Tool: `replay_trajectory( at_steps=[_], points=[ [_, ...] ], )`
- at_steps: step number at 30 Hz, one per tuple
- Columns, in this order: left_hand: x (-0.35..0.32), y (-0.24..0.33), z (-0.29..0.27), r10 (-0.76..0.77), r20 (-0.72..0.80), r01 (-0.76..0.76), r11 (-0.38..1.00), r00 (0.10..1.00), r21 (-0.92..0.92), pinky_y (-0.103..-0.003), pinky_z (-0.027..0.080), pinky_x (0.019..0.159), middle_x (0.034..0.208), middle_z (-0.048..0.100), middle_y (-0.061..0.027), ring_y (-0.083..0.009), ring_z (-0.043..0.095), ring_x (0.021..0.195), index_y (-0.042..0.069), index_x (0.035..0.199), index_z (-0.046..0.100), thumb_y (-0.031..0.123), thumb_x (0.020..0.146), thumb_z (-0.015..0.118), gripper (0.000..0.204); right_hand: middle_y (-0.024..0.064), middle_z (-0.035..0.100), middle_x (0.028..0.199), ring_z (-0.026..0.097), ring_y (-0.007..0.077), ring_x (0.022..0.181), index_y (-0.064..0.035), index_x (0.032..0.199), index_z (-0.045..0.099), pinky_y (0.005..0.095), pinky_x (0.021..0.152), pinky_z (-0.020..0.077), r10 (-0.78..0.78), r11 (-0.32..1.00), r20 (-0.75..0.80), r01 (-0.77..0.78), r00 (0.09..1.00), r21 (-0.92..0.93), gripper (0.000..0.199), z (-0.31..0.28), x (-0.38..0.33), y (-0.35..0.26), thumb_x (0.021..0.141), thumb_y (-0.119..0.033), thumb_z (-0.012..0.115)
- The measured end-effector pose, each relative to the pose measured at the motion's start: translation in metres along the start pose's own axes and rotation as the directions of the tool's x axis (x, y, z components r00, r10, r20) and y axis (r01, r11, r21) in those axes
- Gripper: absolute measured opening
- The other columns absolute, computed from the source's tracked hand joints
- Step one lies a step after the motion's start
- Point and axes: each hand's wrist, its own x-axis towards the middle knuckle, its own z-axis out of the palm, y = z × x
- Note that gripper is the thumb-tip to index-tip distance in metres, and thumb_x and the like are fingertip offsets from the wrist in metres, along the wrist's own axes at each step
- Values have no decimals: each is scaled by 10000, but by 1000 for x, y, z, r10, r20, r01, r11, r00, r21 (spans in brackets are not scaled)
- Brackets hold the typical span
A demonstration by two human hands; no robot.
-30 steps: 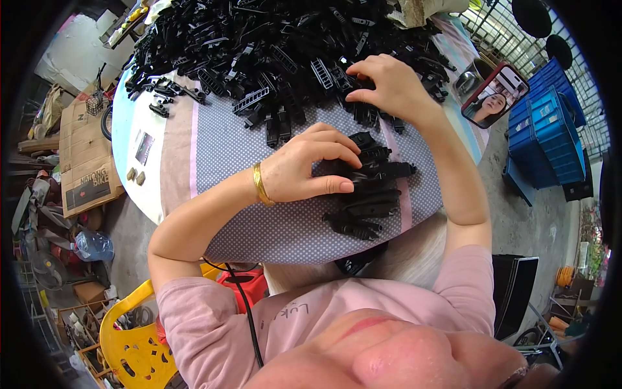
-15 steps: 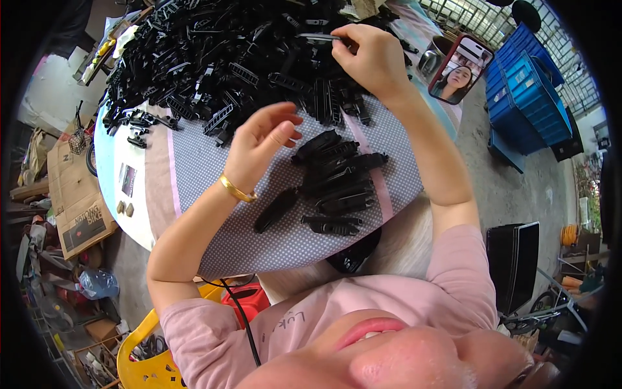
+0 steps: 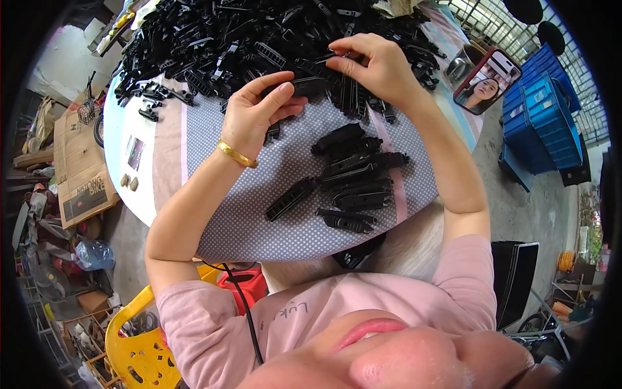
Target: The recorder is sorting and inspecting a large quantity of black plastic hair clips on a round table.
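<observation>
Just in front of a large heap of black plastic parts (image 3: 194,48), my left hand (image 3: 259,107) pinches a long, narrow black plastic part (image 3: 310,86) between thumb and fingers. To its right, my right hand (image 3: 379,68) is closed in a pinch at the heap's near edge. A dark sliver shows at its fingertips, hard to tell from the parts behind. Nearer to me lies a small group of longer black plastic pieces (image 3: 359,165) side by side. One similar black piece (image 3: 290,199) lies slanted at the group's left.
The round table wears a dotted, striped cloth (image 3: 227,220). A phone (image 3: 487,81) leans against a metal cup (image 3: 461,65) at the right. Beyond are blue crates (image 3: 541,123). A yellow chair (image 3: 139,343) and cardboard (image 3: 81,172) stand at the left.
My right hand has come back toward me from the heap, drawing closer to my left hand. The left fingers, apart before, now pinch a black part. The whole view has shifted slightly.
</observation>
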Motion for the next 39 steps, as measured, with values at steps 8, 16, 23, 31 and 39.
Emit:
replay_trajectory(
  at_steps=[8,16,23,31,39],
  points=[
    [5,-1,-7,-71,-92,54,982,993,-180,-284,541,762,994,595,-174,-248,630,874,-70,1099,518,127,892,517,286,12,625,911,543,206,862,-98,952,636,315,765,469,-161,915,102,187,982,-358,236,23,-2,16,744,-211,641],
    [3,3,-8,-146,-38,127,944,989,-306,-326,520,820,1001,576,-243,-305,613,914,-102,1066,502,159,925,390,316,47,615,829,552,225,830,-59,890,610,348,678,447,-218,856,42,211,975,-472,144,14,3,21,775,-145,603],
    [4,3,-10,-150,-22,130,916,989,-378,-329,507,837,1022,575,-231,-309,598,949,-94,1060,515,170,931,387,321,48,636,855,574,61,714,-17,1039,569,204,632,470,233,833,220,-311,947,458,210,-8,3,-13,914,-166,489],
    [2,5,-3,-109,22,111,963,994,-245,-285,509,807,1023,595,-171,-212,610,916,-71,1089,528,251,902,504,373,43,603,730,556,81,615,12,987,593,200,559,448,80,951,290,-160,954,265,175,10,-7,-30,863,-103,550],
    [-2,5,-7,184,108,-212,894,977,395,-196,495,688,875,643,-57,-76,600,770,-9,1120,567,53,785,639,348,78,608,888,566,120,713,2,990,588,221,603,444,-3,971,162,-36,987,238,236,10,-6,-47,775,-80,639]
  ],
)
